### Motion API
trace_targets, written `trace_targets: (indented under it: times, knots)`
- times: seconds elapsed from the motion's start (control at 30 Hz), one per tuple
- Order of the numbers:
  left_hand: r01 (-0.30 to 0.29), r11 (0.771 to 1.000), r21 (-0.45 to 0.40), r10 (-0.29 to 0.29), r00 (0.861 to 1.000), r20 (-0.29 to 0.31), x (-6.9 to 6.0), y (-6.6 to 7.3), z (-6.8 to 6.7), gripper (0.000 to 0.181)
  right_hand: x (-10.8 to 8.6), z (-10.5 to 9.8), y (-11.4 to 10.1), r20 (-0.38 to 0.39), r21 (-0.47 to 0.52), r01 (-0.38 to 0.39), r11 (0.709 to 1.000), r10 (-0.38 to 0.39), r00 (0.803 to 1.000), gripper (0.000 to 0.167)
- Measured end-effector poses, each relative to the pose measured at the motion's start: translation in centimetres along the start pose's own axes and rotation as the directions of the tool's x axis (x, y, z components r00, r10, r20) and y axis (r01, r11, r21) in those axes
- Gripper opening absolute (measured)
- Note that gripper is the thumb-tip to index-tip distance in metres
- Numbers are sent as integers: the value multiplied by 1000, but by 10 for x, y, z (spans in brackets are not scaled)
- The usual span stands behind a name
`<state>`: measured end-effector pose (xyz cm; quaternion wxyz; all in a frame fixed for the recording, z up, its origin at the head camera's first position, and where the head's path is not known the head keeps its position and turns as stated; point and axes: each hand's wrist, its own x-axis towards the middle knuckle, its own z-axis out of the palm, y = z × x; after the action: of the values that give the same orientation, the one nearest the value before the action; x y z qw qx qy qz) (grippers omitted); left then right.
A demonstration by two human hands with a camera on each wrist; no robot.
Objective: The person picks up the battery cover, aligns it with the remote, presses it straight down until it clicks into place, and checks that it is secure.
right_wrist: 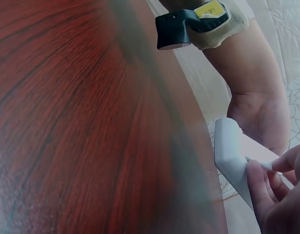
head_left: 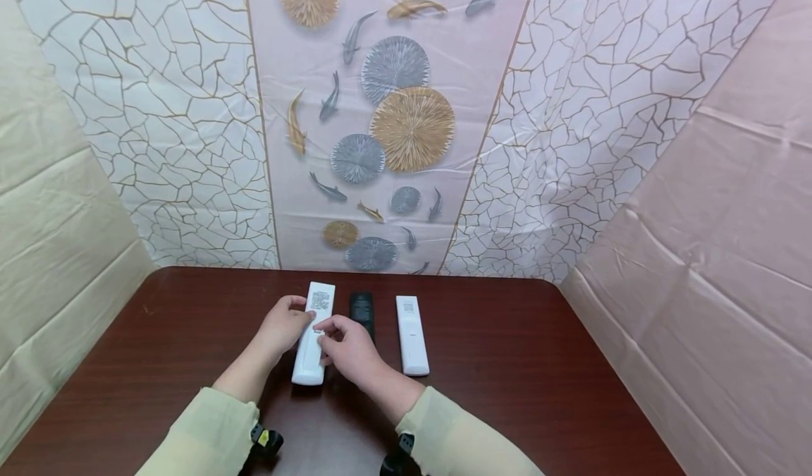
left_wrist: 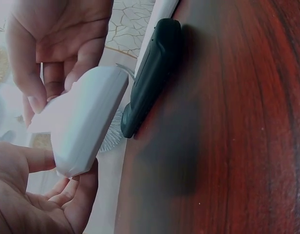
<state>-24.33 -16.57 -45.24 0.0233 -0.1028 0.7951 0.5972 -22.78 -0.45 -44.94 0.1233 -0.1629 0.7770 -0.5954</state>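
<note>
A white remote control (head_left: 309, 358) is held above the table's left part, its back with a printed square code facing up. My left hand (head_left: 285, 326) grips it by the left side, thumb on the back. In the left wrist view that hand (left_wrist: 47, 190) holds the lower side of the remote (left_wrist: 89, 119). My right hand (head_left: 349, 349) pinches the remote near the middle of its back, with fingers curled. The right wrist view shows those fingers at a thin white edge of the remote (right_wrist: 228, 144); I cannot tell whether a cover is lifted there.
Behind the right hand lies a black remote control (head_left: 361, 309), partly hidden. A second white remote (head_left: 413, 342) lies to its right, back up. The brown table (head_left: 539, 391) ends at a patterned cloth backdrop (head_left: 393, 201), with cloth walls on both sides.
</note>
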Motion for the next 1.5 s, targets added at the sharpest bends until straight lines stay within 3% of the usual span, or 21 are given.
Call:
trace_targets:
  times: [0.13, 0.33, 0.5, 1.0, 1.17, 1.33, 1.5]
  knots:
    - [2, 1000, -21, -2, 1000, 13, -2, 1, 0, 45, 0, -1, 1, -11, -109, 28, 994, -29, 1000, 17]
    - [3, 999, -33, -2, 1000, 19, -3, 0, 1, 45, 2, -3, 5, -28, -294, 88, 952, -100, 995, 15]
    - [0, 999, -41, 1, 1000, 22, -3, -1, 3, 45, 3, -2, 9, -37, -336, 92, 937, -111, 993, 12]
    - [-20, 999, -36, 21, 1000, 11, -5, 1, 1, 46, 6, 2, 11, -73, -282, 56, 958, -80, 994, 9]
    - [-36, 998, -53, 37, 999, 13, -5, 0, 1, 47, 8, 2, 11, -124, -229, 28, 973, -58, 991, 27]
    - [-37, 997, -63, 38, 999, 11, -7, 2, 1, 47, 9, 1, 11, -148, -107, -44, 993, 28, 989, 50]
    - [-36, 996, -77, 37, 999, 6, -10, 4, 0, 47, 9, 1, 10, -135, -18, -95, 995, 92, 987, 53]
